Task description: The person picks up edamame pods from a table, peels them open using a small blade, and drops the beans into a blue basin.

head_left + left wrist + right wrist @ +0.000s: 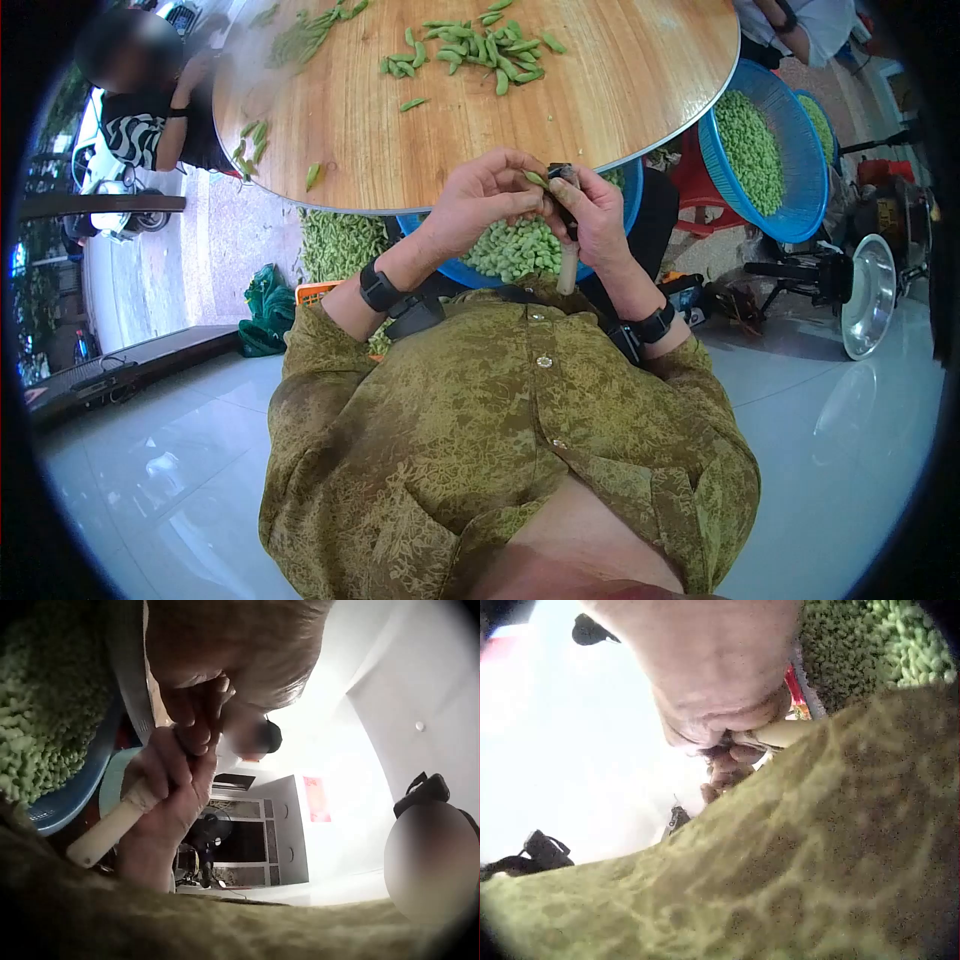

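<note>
Both hands meet over the table's near edge in the head view. My left hand pinches a green bean pod between thumb and fingers. Right beside it, my right hand grips a tool with a dark metal head and a pale handle; what kind of tool I cannot tell. In the left wrist view the handle sticks out below the curled fingers. Under the hands stands a blue basin holding shelled green beans. The right wrist view shows the back of the right hand, which hides most of the tool.
Several bean pods lie on the round wooden table. At the right, a blue basket of shelled beans stands on a red stool, near a metal bowl. More pods fill a container at left. Another person sits across.
</note>
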A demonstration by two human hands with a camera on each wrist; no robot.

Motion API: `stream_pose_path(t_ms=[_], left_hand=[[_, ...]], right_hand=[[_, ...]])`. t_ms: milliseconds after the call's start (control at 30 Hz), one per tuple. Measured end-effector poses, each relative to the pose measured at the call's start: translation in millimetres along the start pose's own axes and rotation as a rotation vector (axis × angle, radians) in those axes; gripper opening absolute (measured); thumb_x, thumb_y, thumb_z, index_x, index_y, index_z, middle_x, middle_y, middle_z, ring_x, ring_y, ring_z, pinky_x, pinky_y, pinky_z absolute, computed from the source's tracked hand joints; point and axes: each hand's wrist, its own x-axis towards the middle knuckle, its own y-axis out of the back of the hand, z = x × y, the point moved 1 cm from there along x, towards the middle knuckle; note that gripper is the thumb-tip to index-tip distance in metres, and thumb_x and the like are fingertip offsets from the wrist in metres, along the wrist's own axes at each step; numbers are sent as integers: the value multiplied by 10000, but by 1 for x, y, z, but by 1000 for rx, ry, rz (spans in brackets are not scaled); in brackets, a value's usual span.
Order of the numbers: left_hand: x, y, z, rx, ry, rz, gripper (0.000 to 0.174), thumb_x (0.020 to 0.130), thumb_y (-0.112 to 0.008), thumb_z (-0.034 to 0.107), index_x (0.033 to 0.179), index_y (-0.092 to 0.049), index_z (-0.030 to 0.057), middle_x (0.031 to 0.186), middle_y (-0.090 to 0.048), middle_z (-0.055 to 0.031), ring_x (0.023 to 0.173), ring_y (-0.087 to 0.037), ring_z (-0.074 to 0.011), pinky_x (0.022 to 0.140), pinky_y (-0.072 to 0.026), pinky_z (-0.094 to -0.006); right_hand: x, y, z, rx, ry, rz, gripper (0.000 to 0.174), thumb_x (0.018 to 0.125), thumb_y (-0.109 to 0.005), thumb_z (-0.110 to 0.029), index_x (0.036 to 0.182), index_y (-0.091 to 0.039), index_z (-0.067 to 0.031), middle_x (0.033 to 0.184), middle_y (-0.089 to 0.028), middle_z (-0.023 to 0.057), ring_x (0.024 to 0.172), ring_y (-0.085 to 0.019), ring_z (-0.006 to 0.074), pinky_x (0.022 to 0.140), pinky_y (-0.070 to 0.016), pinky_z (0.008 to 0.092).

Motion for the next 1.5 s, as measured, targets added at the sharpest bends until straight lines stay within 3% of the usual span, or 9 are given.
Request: stream_pose_path(t_ms=[267, 467, 667, 733, 867, 967, 1067, 1233, 1500], left_hand=[[-3, 10, -8, -361, 139, -21, 156, 919, -563, 97, 1037, -597, 0, 809, -651, -62, 673, -592, -108, 585, -448, -220], [-6, 5, -6, -310, 159, 4, 160, 912, -573, 85, 1043, -584, -5, 788, -636, -65, 676, -606, -128, 578, -462, -224], [-11, 1, -20, -287, 52, 50, 166, 868, -619, 35, 1031, -603, 5, 842, -658, -64, 723, -603, -107, 616, -445, -201], [-11, 5, -27, -109, 35, 53, 185, 861, -622, 26, 1045, -606, 13, 844, -651, -43, 734, -588, -92, 635, -439, -198], [-14, 1, -19, 54, -39, 55, 160, 866, -620, 32, 1023, -622, 2, 834, -629, -51, 699, -548, -82, 614, -437, -217], [-16, 6, -7, 75, -127, 132, 101, 867, -634, 60, 962, -633, 26, 840, -649, -40, 726, -578, -74, 576, -432, -199], [-17, 8, -1, -133, 1, 133, 83, 876, -638, 89, 923, -638, 20, 816, -651, -50, 690, -589, -71, 502, -416, -180], [-18, 12, -11, -19, 151, 169, 107, 892, -618, 83, 926, -619, -19, 755, -642, -67, 566, -580, -85, 416, -387, -171], [-15, 7, -15, 62, 103, 199, 116, 884, -625, 98, 927, -646, -8, 748, -633, -25, 590, -566, -49, 459, -379, -168]], right_hand=[[-2, 0, -4, 5, -24, -110, 99, 928, -553, -101, 928, -583, -7, 694, -598, 27, 457, -461, 50, 377, -299, 191], [-4, 0, -6, 56, -58, -162, 91, 916, -552, -80, 944, -585, 0, 727, -636, 57, 464, -482, 63, 382, -313, 191], [-2, 3, 3, -24, -62, -49, 78, 885, -559, -77, 922, -572, -10, 678, -591, 22, 479, -489, 59, 397, -327, 200], [-2, 3, 3, -245, -58, -92, 74, 853, -560, -70, 901, -560, -13, 659, -563, 6, 503, -495, 59, 431, -364, 210], [-5, -4, -7, -405, -21, -41, 83, 833, -549, -57, 897, -556, -3, 680, -567, 12, 542, -514, 65, 475, -405, 219], [-8, 2, -8, -488, -104, -78, 146, 832, -541, -48, 968, -559, 4, 714, -572, 18, 574, -522, 74, 515, -424, 233], [-15, -4, -14, -574, -3, -199, 241, 868, -539, -77, 1100, -542, -10, 715, -560, 14, 572, -490, 75, 520, -398, 240], [-16, -3, -15, -322, -76, -222, 217, 947, -488, -152, 1097, -537, -4, 714, -538, 10, 529, -468, 53, 453, -355, 197], [-14, -2, -2, -88, -86, -287, 299, 980, -472, -206, 1177, -516, 15, 754, -561, 32, 512, -478, 51, 402, -354, 173]])
